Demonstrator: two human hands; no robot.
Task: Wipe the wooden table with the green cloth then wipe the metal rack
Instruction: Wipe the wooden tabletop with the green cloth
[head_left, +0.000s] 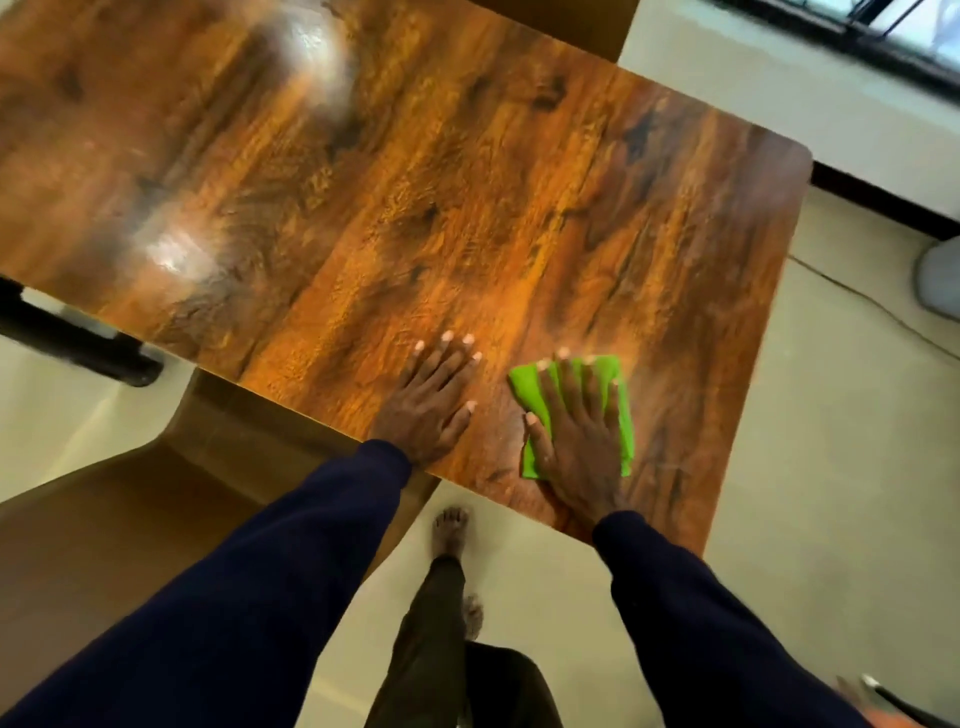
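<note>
The wooden table (415, 197) fills most of the view, glossy brown with dark grain. A folded green cloth (618, 384) lies flat on it near the front edge, toward the right corner. My right hand (576, 441) presses down on the cloth with fingers spread. My left hand (431, 400) rests flat on the bare wood just left of it, fingers apart, holding nothing. No metal rack is in view.
A brown chair (130, 519) stands at the table's front left, and a black bar (67, 338) shows at the left edge. Pale floor surrounds the table, with a thin cable (872, 306) and a white object (937, 280) at the right. My feet are below the table edge.
</note>
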